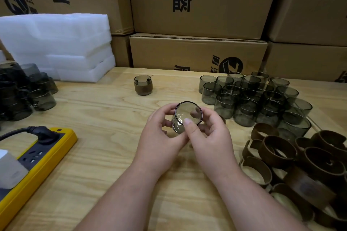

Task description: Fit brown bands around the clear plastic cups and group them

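We held one clear cup (187, 116) in both our left hand (163, 133) and right hand (204, 137), fingers curled round it, left of the bare cups (253, 97); smooth plastic, it risked slipping during banding.

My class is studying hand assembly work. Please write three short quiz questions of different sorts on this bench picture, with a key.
1. True or false: both hands hold the tilted cup.
2. Where does the one banded cup stand? A) far centre of the table B) on the power strip
3. What lies heaped at the near right?

Key: 1 true: left hand and right hand grip it. 2 A. 3 brown bands.
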{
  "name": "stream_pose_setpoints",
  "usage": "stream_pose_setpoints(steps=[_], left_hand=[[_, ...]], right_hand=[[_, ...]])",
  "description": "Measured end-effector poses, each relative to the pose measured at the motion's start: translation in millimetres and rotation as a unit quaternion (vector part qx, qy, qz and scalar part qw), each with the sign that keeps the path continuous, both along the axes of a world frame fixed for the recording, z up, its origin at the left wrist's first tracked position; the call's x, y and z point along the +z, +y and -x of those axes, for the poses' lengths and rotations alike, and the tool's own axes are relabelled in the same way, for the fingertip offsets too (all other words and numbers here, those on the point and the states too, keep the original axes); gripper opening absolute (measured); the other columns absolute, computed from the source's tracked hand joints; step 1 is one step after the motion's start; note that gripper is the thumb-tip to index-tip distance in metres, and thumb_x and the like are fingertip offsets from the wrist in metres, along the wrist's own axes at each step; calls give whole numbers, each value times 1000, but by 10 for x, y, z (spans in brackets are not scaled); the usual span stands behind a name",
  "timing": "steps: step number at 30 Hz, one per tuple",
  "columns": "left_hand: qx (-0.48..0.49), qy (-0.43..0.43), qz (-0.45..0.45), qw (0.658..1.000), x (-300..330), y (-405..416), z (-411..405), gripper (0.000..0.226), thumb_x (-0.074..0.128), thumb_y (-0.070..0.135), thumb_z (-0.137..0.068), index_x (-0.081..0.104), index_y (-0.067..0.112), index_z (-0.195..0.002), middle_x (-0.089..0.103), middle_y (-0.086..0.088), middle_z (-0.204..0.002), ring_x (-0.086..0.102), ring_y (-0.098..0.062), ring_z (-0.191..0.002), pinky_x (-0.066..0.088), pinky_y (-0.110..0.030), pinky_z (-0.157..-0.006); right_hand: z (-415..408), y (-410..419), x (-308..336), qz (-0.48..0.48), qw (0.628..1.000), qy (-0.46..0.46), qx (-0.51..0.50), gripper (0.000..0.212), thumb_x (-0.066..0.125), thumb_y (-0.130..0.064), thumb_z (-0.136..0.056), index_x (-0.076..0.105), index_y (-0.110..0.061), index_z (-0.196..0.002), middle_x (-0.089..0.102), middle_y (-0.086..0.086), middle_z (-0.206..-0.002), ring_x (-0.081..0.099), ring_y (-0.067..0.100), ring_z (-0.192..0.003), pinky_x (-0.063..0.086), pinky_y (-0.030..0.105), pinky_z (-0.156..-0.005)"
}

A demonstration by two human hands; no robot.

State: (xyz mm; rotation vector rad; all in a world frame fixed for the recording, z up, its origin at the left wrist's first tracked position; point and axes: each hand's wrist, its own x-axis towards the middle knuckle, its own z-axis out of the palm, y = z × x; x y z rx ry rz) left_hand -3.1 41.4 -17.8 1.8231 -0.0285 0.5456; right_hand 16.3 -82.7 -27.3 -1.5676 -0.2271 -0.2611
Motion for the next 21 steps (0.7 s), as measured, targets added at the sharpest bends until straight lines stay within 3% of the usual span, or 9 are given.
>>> stream_pose_setpoints(steps=[2, 6, 9, 13, 15, 18, 21], left_hand=[[4, -2, 1, 1000, -15, 7, -11, 59, 88, 28, -68, 61, 51, -115, 64, 18, -121, 62, 4, -89, 44, -9, -71], [-3, 9, -3, 1000, -36, 31, -16, 72, 90, 24, -73, 57, 48, -133, 63, 19, -125, 63, 1, -94, 45, -11, -74], [-20, 7, -8, 1000, -29, 35, -10, 68, 92, 32, -71, 61, 49, -130, 64, 21, -125, 64, 2, -98, 45, -12, -76], [-44, -3, -44, 998, -26, 40, 2, 70, 94, 24, -70, 59, 63, -116, 61, 30, -125, 61, 2, -107, 45, -14, -84], [-56, -5, -65, 996, -37, 37, 4, 72, 92, 18, -71, 59, 58, -120, 57, 34, -126, 59, 1, -112, 43, -15, -87], [-69, -27, -88, 993, -44, 30, 7, 75, 91, 10, -69, 60, 53, -123, 54, 36, -124, 58, 1, -115, 39, -5, -88], [-76, -57, -121, 988, -42, 22, 8, 75, 87, 5, -68, 60, 48, -124, 53, 35, -126, 55, 2, -120, 36, -3, -94]], right_hand=[[-12, -2, -7, -5, 1000, 4, 4, 49, 67, -52, -76, 63, -33, -121, 72, -16, -113, 71, 9, -98, 60, 38, -80], [-27, -20, -3, -12, 1000, -3, -4, 20, 57, -44, -89, 66, -42, -107, 74, -22, -101, 71, 5, -87, 56, 34, -74], [-35, -28, 19, -15, 999, 2, -32, 20, 52, -45, -91, 66, -39, -103, 74, -24, -99, 72, 5, -86, 58, 39, -75], [-33, -51, 46, -29, 996, 12, -79, 21, 50, -42, -93, 66, -30, -95, 74, -9, -89, 71, 20, -82, 60, 54, -75], [-25, -66, 59, -30, 995, 15, -91, 19, 50, -40, -96, 64, -27, -92, 73, -6, -85, 71, 19, -77, 60, 56, -71], [-8, -77, 82, -41, 994, 26, -98, 20, 55, -40, -99, 63, -23, -91, 74, -4, -83, 73, 20, -74, 60, 57, -70], [5, -77, 97, -42, 994, 28, -97, 25, 60, -44, -99, 60, -21, -89, 72, -3, -82, 74, 23, -76, 59, 58, -73]])
